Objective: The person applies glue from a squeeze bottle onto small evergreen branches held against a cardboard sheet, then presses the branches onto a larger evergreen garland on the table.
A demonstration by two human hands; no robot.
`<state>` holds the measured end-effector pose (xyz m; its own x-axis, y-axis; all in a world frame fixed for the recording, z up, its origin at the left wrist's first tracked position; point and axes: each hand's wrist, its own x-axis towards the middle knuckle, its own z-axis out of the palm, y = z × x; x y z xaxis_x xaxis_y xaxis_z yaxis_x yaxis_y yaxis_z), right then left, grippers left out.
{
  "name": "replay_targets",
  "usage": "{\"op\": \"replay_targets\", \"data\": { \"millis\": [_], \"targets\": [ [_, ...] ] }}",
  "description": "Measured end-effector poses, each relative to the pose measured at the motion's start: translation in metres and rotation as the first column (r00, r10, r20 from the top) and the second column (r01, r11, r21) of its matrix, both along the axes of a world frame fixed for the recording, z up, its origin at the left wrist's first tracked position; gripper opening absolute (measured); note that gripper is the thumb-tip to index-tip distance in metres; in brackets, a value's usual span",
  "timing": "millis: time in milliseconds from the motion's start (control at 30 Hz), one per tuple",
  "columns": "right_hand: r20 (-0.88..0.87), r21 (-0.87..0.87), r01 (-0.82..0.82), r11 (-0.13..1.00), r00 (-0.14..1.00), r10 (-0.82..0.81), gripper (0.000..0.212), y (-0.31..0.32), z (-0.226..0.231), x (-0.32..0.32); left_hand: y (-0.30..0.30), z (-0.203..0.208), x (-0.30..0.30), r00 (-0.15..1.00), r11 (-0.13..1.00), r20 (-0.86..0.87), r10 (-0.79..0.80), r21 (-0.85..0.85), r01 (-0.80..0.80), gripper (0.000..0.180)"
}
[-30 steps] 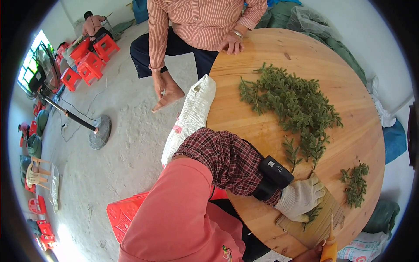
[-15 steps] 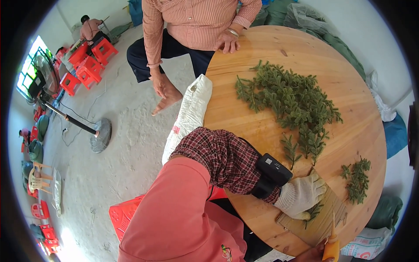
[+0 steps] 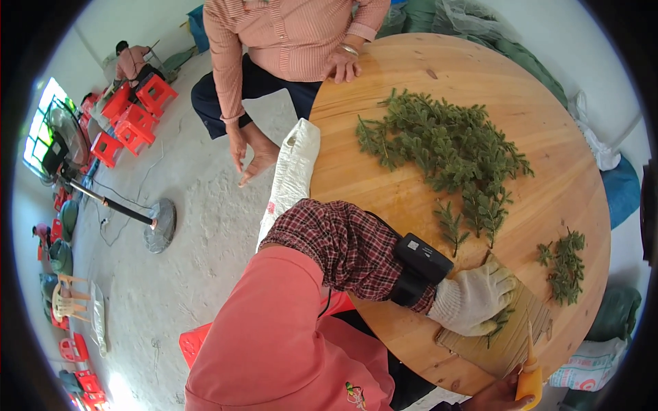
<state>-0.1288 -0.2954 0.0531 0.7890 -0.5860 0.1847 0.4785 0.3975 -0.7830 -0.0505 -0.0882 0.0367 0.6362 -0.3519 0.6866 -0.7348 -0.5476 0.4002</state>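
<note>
My left hand (image 3: 476,298), in a white knitted glove, lies on a piece of cardboard (image 3: 473,351) on the round wooden table. Its thumb and curled fingers close over a small green fir-like sprig (image 3: 502,320), whose tip sticks out beside the thumb. At the table's near edge my bare right hand (image 3: 499,396) grips a yellow squeeze bottle (image 3: 529,385). The bottle's thin pointed nozzle is upward, over the cardboard's right side. Part of the right hand is cut off by the lower rim of the picture.
A large heap of green sprigs (image 3: 452,140) spreads over the wooden table (image 3: 363,171), with a smaller bunch (image 3: 566,267) at right. Across the table sits a person (image 3: 288,48), one hand on its edge. A white sack (image 3: 295,161) leans at the left edge; a fan (image 3: 159,222) stands beyond.
The view has shifted slightly. The yellow bottle and my right hand have risen a little further into the picture. My left hand stays on the sprig.
</note>
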Motion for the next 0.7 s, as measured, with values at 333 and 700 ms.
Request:
{"op": "replay_targets", "data": {
  "millis": [333, 700],
  "targets": [
    [0.095, 0.049, 0.112, 0.993, 0.989, -0.116, 0.063, -0.035, -0.022, -0.028, 0.027, 0.031, 0.012, 0.996, 0.999, -0.083, -0.028, 0.042, 0.032, 0.043],
    [-0.085, -0.566, 0.363, 0.74, 0.867, -0.491, 0.089, -0.028, -0.013, -0.078, 0.017, 0.053, 0.018, 0.977, 0.949, 0.021, -0.214, 0.24, 0.203, 0.043]
  ]
}}
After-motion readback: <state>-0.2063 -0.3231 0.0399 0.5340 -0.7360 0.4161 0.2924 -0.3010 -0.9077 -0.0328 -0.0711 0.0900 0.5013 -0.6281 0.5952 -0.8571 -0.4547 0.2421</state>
